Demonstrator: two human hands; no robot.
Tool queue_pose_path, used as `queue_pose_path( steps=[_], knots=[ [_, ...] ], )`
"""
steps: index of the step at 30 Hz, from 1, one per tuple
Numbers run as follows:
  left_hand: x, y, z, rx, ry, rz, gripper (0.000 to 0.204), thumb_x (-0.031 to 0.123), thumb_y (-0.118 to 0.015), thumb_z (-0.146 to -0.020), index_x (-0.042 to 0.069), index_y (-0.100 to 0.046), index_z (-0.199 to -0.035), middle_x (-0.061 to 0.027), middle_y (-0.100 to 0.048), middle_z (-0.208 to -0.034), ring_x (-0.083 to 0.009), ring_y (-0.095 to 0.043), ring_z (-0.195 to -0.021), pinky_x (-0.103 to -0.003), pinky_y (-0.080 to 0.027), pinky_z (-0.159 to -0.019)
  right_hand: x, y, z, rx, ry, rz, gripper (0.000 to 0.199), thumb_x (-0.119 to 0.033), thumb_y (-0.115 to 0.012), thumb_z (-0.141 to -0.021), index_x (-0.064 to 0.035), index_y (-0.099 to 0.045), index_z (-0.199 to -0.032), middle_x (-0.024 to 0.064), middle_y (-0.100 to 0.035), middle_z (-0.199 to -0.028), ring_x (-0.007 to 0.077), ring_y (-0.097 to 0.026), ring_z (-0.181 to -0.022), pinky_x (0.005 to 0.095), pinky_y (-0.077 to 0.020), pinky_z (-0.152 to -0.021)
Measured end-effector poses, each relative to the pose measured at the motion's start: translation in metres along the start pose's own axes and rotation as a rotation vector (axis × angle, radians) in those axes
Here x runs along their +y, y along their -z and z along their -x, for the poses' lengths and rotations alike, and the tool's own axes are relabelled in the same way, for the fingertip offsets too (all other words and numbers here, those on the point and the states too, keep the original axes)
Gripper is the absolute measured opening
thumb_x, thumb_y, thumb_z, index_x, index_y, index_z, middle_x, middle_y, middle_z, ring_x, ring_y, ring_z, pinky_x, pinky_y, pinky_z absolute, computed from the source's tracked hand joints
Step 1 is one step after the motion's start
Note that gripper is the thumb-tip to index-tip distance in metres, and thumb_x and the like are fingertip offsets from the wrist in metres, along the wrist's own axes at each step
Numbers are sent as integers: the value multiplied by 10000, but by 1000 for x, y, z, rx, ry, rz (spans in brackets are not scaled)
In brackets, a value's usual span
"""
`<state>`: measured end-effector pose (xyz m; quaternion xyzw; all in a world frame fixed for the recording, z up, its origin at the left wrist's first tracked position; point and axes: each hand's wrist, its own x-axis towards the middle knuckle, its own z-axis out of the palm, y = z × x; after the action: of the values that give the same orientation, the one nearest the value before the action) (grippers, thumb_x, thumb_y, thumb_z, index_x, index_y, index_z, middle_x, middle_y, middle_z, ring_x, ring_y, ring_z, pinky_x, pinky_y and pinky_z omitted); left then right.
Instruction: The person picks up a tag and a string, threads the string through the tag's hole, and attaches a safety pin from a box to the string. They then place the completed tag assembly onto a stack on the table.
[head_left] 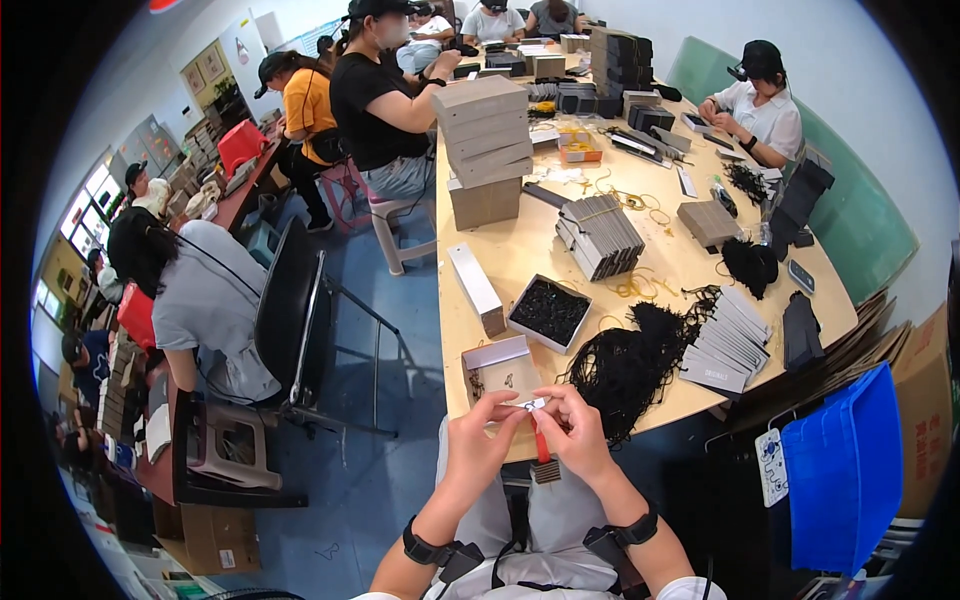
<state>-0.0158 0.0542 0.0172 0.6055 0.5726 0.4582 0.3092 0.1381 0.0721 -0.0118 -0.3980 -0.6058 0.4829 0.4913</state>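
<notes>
Just past the table's near edge, my left hand (480, 437) and my right hand (577, 432) are close together with thumbs and fingertips pinched. Between them is a small white piece (540, 403), too small to name. A slim red piece (542, 443) hangs down beside my right thumb; its upper end is hidden by the fingers. Below it, over my lap, shows a small stack of ridged brown strips (546, 472). Nearest my hands on the table is a shallow white box (483, 357) holding a few tiny parts. A tangle of black cords (620, 368) lies to the right.
Beyond stand a box of small black parts (550, 310), a long white box (477, 290) and a tied stack of grey cards (602, 238). Fanned grey tags (728, 345) lie right. A blue bin (840, 470) flanks the table; a chair (300, 310) stands left. Several people work nearby.
</notes>
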Motion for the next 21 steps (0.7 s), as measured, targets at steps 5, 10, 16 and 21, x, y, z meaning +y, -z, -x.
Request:
queue_pose_path(
  steps=[5, 10, 16, 21],
  knots=[
    [8, -2, 2, -4, -27, -32, 229, 30, -689, -802, 9, -624, -1021, -131, -713, -821, -180, -708, -814, -271, -529, -712, 5, 1, 0, -17, -85, -102, 177, -43, -572, -906, 12, -543, -1071, 26, -600, -705, 46, -541, -620, 199, -432, -564],
    [0, -3, 5, -56, -52, 109, 197, -24, -639, -834, 3, -637, -1029, -114, -705, -903, -174, -690, -874, -277, -530, -738, 0, 8, 1, -65, -222, -401, 105, -60, -572, -918, 0, -560, -1003, 39, -620, -757, 68, -576, -656, 195, -441, -582],
    [0, 0, 2, -117, -110, 213, 154, -61, -634, -821, -3, -665, -960, -87, -656, -919, -170, -644, -867, -280, -518, -771, -2, 18, 0, -178, -424, -812, 82, -69, -589, -917, -17, -579, -979, 47, -621, -779, 34, -535, -617, 152, -339, -487],
    [8, 2, 1, -91, -237, 63, 113, -66, -635, -811, -5, -643, -906, -96, -634, -899, -197, -631, -846, -292, -515, -771, -1, 21, -2, -271, -471, -868, 78, -69, -590, -918, -22, -584, -979, 46, -621, -775, 15, -500, -583, 133, -290, -447]
  ],
)
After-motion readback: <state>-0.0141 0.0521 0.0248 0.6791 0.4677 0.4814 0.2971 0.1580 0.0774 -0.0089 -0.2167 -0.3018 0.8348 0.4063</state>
